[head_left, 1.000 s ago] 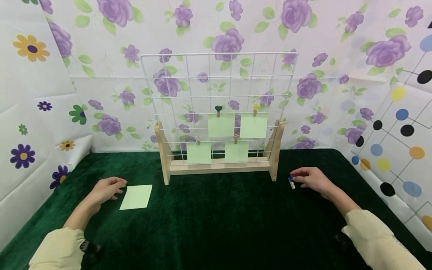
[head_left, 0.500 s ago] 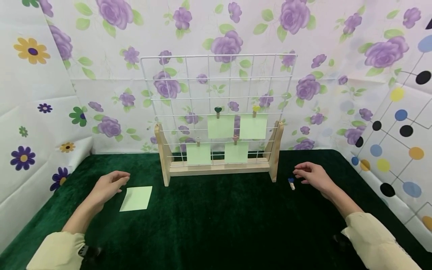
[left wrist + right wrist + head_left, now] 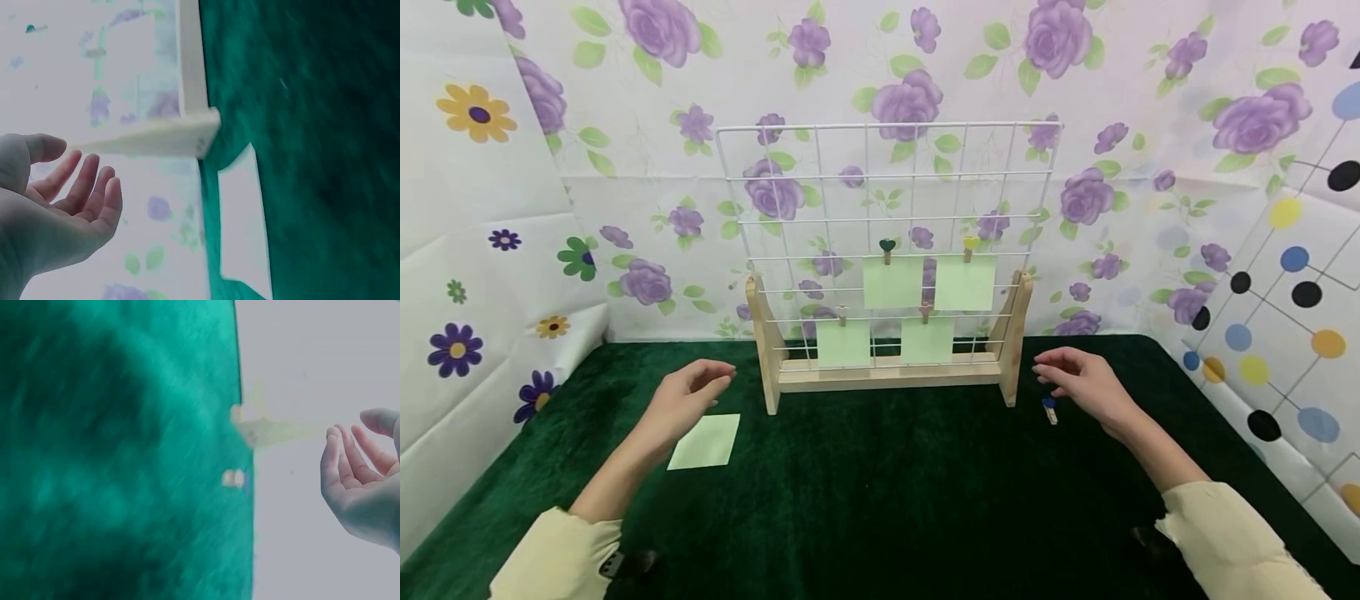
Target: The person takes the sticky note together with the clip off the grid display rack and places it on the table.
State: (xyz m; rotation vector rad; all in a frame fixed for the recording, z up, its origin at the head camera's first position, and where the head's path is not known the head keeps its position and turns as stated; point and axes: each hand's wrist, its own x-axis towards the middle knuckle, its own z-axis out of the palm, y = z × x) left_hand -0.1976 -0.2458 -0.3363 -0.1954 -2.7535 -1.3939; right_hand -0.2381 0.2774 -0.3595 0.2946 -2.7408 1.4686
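Both empty, relaxed: left hand [image 3: 681, 405], right hand [image 3: 1088, 385]; loose card [image 3: 708, 443], eight o'clock from rack [image 3: 887, 378], likely lifts best edge-first.

Loose sheet [image 3: 709, 442] partly hidden behind left hand [image 3: 682, 400]; clothespin [image 3: 233, 479] blurred in right-wrist view; sleeves [image 3: 553, 557] cropped below
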